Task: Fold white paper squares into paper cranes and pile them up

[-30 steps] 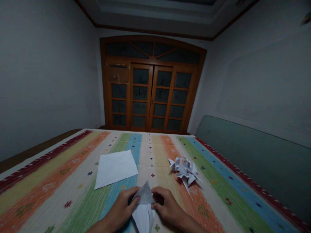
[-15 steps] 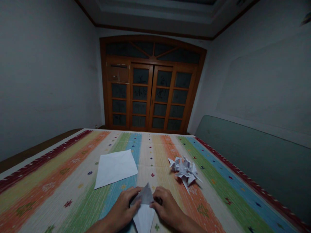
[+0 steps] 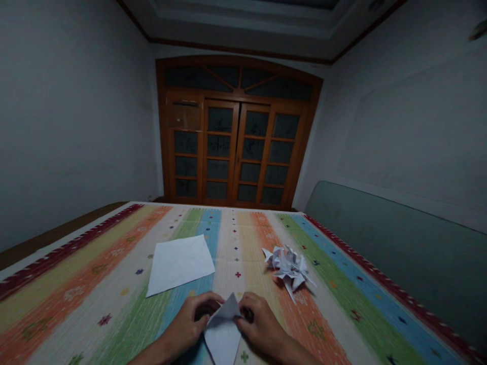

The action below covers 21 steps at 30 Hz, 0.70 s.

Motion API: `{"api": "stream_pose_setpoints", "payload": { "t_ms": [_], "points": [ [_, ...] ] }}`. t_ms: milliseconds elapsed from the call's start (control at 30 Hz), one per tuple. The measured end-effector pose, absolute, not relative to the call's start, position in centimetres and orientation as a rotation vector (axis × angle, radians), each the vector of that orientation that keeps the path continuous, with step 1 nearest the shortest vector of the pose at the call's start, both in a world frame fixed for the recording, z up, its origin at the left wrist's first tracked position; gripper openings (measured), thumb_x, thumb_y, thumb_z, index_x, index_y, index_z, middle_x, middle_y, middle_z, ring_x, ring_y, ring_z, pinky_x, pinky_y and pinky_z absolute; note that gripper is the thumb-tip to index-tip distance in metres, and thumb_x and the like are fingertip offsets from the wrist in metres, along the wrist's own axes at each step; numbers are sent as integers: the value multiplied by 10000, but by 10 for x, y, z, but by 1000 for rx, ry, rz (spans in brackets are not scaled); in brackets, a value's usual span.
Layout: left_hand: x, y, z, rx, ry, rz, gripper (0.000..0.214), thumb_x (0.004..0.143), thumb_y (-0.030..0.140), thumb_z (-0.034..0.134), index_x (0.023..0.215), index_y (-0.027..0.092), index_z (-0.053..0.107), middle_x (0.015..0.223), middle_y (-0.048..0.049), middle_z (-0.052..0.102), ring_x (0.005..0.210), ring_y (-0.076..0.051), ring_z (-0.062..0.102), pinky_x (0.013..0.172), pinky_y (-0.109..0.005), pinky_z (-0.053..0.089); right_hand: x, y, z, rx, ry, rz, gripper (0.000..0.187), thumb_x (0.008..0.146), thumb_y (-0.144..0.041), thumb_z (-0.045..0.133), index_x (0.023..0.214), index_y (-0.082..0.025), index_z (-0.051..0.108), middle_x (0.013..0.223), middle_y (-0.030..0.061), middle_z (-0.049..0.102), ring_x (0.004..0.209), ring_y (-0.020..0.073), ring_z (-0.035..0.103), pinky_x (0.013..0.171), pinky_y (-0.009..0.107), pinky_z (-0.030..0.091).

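A partly folded piece of white paper (image 3: 223,337) lies at the near edge of the view, with its pointed top flap tilted up. My left hand (image 3: 194,317) is at the paper's left side, its thumb and fingers curled in on the edge. On the other side, my right hand (image 3: 258,319) pinches the right edge of the flap between thumb and bent fingers. A pile of folded paper pieces (image 3: 289,268) with sharp points sits beyond my right hand. Farther left lies a flat white paper sheet (image 3: 181,263).
A striped, patterned tablecloth (image 3: 236,238) covers the table. Along the right side stands a greenish panel (image 3: 380,238). Wooden doors with glass panes (image 3: 238,147) close off the far end between pale walls.
The folded paper's top flap has shifted and its tip sits slightly lower. My left hand has moved a little to the left, with its thumb off the paper's middle.
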<state>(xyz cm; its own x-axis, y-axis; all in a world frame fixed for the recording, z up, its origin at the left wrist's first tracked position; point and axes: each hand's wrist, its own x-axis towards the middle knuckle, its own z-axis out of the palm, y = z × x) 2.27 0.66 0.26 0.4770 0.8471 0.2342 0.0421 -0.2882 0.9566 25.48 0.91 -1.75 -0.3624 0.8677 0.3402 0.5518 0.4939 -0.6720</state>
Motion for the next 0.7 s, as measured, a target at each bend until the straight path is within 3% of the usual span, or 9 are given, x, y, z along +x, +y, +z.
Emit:
{"api": "stream_pose_setpoints", "payload": {
  "t_ms": [133,200,467,700],
  "points": [
    [20,9,2,1662,730,975,411,854,532,718,1052,174,754,1004,-99,770,945,-293,695,853,-385,503,257,11,-21,-1194,-2059,582,157,733,-51,676,723,-180,587,782,9,584,752,185,538,708,284,366],
    [19,10,2,1646,742,972,415,858,544,720,1051,178,761,1002,-97,774,950,-296,697,857,-391,503,258,11,-20,-1219,-2061,595,149,751,-68,682,729,-182,588,800,17,593,774,193,541,722,289,375],
    [21,8,-3,1669,807,878,338,811,343,741,1112,189,744,975,-69,764,948,-274,688,850,-380,500,259,11,-20,-1234,-2074,623,144,754,-50,630,793,-188,623,872,44,638,841,222,562,793,318,414],
    [25,2,0,1701,812,840,490,681,92,634,1145,218,729,1014,-33,760,949,-246,670,849,-357,494,263,12,-20,-1201,-2051,711,221,744,-54,631,909,-189,690,952,66,686,941,256,588,879,350,422]
  ]
}}
